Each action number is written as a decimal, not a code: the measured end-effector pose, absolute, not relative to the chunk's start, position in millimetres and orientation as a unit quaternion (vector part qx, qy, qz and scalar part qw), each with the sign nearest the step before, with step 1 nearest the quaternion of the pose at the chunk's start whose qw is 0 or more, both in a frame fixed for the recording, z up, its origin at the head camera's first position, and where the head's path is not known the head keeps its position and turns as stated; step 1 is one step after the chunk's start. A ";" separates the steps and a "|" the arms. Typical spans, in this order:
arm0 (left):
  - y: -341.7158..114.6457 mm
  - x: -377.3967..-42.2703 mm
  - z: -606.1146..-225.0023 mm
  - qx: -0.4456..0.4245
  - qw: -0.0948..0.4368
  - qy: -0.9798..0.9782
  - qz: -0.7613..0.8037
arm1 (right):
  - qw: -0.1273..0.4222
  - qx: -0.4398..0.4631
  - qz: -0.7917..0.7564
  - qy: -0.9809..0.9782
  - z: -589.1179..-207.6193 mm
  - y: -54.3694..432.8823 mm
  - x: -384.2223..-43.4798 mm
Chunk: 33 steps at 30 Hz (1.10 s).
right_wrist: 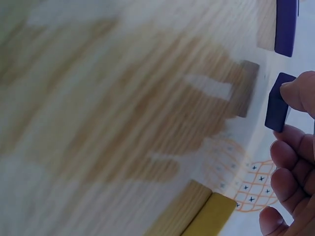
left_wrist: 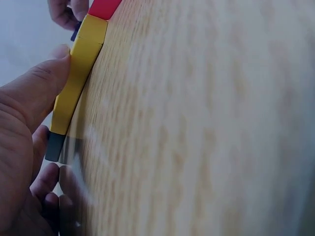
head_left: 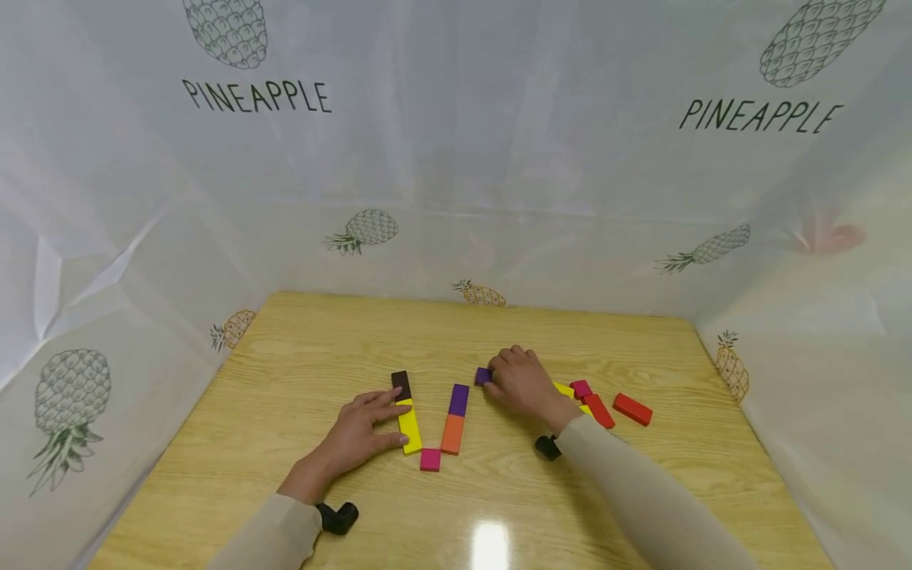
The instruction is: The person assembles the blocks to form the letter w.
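Note:
In the head view, my left hand [head_left: 359, 431] rests with extended fingers beside a yellow block [head_left: 409, 427] and a dark block [head_left: 401, 385] set end to end. Its thumb touches the yellow one. A pink square block [head_left: 431, 460] lies at the near end, followed by an orange block [head_left: 452, 435] and a purple block [head_left: 459, 400] in line, making a V-like shape. Farther right, my right hand [head_left: 523, 384] pinches a small purple block [head_left: 483, 376] between thumb and fingers. The right wrist view shows this purple block [right_wrist: 277, 108] held just above the tabletop.
Right of my right forearm lie loose blocks: a yellow one [head_left: 565, 390], a pink one [head_left: 581, 389], a red one [head_left: 598, 411] and another red one [head_left: 632, 409]. The forearm partly hides this group. A pineapple-print sheet [head_left: 499, 158] surrounds the wooden table [head_left: 342, 332].

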<state>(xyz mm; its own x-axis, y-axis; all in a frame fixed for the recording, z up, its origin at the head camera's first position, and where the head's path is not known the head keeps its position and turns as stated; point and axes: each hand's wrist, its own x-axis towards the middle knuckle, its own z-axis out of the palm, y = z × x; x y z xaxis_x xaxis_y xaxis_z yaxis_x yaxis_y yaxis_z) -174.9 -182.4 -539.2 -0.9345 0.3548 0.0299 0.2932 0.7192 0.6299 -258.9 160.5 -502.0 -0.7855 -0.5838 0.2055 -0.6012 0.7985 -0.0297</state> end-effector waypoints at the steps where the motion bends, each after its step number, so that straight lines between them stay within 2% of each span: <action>1: -182.6 -174.9 -539.3 0.176 0.045 0.926 0.330 | 0.092 0.314 0.047 -0.944 -502.9 159.5 -259.7; 16: -181.7 -174.8 -539.0 0.174 0.039 0.926 0.334 | 0.071 0.315 0.036 -0.946 -507.0 152.5 -262.0; 33: -181.1 -172.6 -534.6 0.171 0.041 0.926 0.334 | 0.078 0.323 0.033 -0.942 -509.5 149.2 -263.2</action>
<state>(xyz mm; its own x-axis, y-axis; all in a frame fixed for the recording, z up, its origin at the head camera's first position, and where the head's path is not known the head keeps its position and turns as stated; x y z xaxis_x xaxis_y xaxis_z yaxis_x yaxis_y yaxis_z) -172.6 -181.1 -534.6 -0.9381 0.3440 0.0391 0.2899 0.7189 0.6318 -263.2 149.2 -509.5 -0.7787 -0.6042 0.1689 -0.6145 0.7889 -0.0111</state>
